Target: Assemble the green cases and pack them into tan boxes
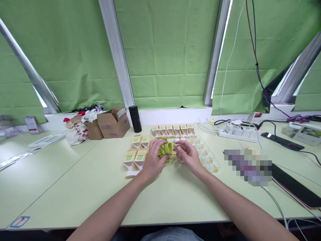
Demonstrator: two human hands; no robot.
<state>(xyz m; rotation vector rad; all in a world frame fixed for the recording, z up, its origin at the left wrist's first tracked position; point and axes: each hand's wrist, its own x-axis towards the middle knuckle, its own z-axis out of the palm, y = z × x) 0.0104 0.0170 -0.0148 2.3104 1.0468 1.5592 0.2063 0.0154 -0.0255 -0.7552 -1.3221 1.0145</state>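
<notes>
Six rear cartons (pixel 176 130) — one cylinder (pixel 135 119)

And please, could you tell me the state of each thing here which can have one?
Left hand: gripping
Green plastic piece: held in left hand
Right hand: fingers curled, grip unclear
Small cartons: standing
Black bottle: upright
Cardboard box: top flaps open
Power strip: plugs inserted
Green blinds: lowered

Bare forearms (pixel 125 199), blue-grey clothing (pixel 172 235) below
</notes>
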